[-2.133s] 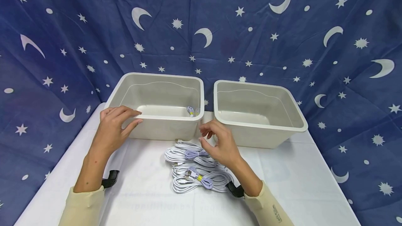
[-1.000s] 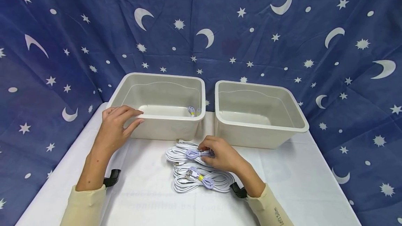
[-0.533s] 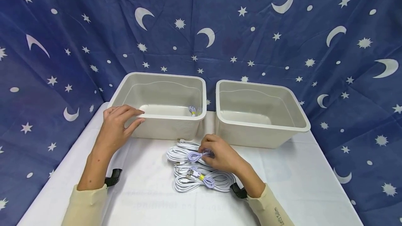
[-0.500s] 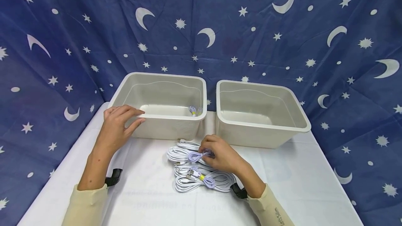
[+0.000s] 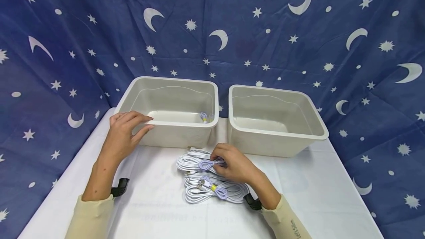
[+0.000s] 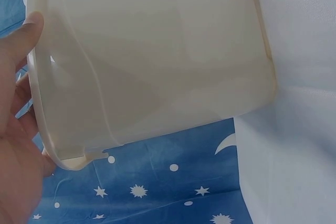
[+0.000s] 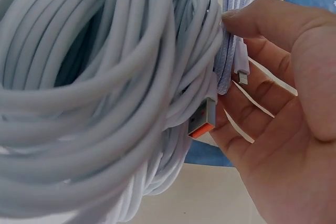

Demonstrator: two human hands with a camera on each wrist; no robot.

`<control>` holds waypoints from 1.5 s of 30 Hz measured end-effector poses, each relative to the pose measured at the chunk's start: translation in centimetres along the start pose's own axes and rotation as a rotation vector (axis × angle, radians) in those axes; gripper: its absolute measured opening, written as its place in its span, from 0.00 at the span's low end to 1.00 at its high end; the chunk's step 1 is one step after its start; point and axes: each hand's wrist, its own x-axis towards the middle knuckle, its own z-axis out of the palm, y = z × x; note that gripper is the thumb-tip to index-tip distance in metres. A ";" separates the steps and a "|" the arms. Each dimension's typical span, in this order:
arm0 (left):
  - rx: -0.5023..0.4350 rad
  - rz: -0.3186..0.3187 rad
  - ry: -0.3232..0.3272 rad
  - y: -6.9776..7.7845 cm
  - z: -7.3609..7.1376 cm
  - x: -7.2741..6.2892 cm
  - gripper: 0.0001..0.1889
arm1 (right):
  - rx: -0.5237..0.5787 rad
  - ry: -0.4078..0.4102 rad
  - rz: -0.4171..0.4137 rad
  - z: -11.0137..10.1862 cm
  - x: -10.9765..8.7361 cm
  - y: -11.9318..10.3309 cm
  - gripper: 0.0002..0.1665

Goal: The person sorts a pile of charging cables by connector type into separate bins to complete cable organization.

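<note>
My left hand (image 5: 121, 135) holds the front rim of the left grey plastic bin (image 5: 172, 135). In the left wrist view the thumb lies on the bin's outer side, with the other fingers beyond the rim. My right hand (image 5: 237, 163) pinches a small coiled lavender cable (image 5: 206, 165) on top of the far white cable bundle (image 5: 186, 163). The right wrist view shows the thumb against this lavender coil (image 7: 226, 66), with a USB plug (image 7: 203, 119) close by. Nearer lies another white bundle (image 5: 235, 191), topped by a lavender cable with a yellow tie (image 5: 219, 191).
Beside the left bin stands a second grey bin (image 5: 275, 145). Small lavender cables (image 5: 204, 117) lie in the left bin's right corner. A white cloth (image 5: 159, 202) covers the table, and a blue star-and-moon curtain (image 5: 186, 10) hangs behind.
My right hand has come down from beside the bins' gap onto the far lavender cable and now pinches it. My left hand has stayed at the rim. The head view has shifted slightly.
</note>
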 end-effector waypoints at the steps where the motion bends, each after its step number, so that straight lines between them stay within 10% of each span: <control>1: 0.000 -0.001 0.000 0.0 0.0 0.0 0.12 | -0.001 0.003 0.002 -0.1 0.0 0.0 0.10; 45: -0.012 -0.007 0.011 0.3 0.0 0.1 0.12 | 0.029 0.306 -0.199 -4.0 2.5 -1.7 0.10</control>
